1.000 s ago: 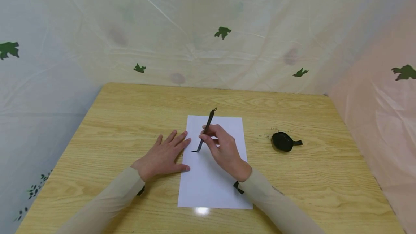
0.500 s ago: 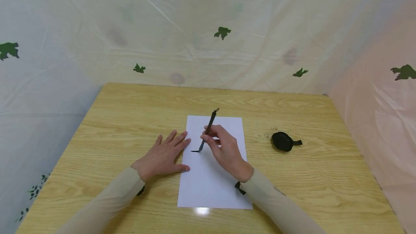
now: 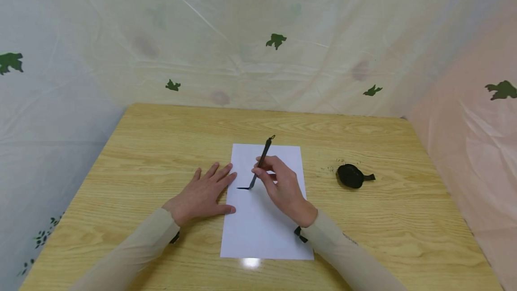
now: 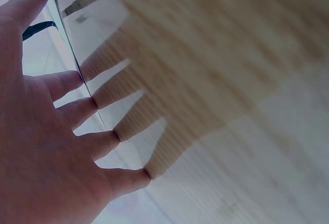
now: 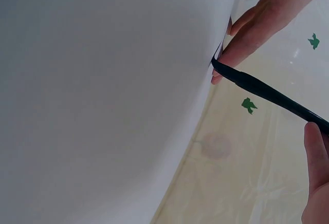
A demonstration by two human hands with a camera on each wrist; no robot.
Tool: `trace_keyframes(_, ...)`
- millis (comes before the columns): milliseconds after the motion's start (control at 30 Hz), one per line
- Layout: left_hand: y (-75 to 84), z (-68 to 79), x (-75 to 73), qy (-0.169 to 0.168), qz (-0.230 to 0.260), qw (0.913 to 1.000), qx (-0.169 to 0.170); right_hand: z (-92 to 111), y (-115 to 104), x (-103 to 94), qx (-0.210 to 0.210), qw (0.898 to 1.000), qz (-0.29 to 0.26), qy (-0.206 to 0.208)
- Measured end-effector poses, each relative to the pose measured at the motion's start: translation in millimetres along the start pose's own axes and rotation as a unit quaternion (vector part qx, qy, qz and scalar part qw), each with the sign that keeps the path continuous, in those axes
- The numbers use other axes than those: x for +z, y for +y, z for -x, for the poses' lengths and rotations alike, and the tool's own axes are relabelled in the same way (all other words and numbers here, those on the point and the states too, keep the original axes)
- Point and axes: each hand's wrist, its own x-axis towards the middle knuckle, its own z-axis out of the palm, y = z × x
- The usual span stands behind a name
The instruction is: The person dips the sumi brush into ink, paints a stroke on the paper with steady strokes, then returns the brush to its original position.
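Right hand (image 3: 284, 188) grips a writing brush (image 3: 265, 152), its tip on white paper (image 3: 260, 235). Left hand (image 3: 201, 196) lies flat and spread.

The long left sleeve (image 3: 135, 246) and right sleeve (image 3: 349, 255) are beige; a small black piece (image 3: 300, 234) shows beneath the end of each, and tiny dark marking (image 3: 350, 239) edges the right one.

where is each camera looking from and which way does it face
Head: on the head, facing forward and down at the paper, brush and wooden table; left hand, right hand and beige sleeves show.
Left wrist: on that wrist, looking along the left hand to the wooden table; its palm side shows.
Right wrist: on that wrist, looking across the paper toward the patterned backdrop; part of each hand shows.
Shared by head and right wrist: the brush meeting the paper.
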Motion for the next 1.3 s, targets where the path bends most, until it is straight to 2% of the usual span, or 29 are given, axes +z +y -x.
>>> trace_keyframes(300,0.0,-0.4,0.0,0.000,-0.005,1.0000,-0.001,1.5,0.4,-1.7,0.015,1.000,0.007,0.001)
trace_keyframes(967,0.1,-0.5,-0.5,0.000,-0.012,0.9999,0.001,4.8,2.1,-8.8,-0.001,1.000,0.008,0.003)
trace_keyframes(1300,-0.4,-0.3,0.1,0.000,-0.014,0.9999,0.004,6.0,3.8,-9.8,0.004,1.000,0.003,0.008)
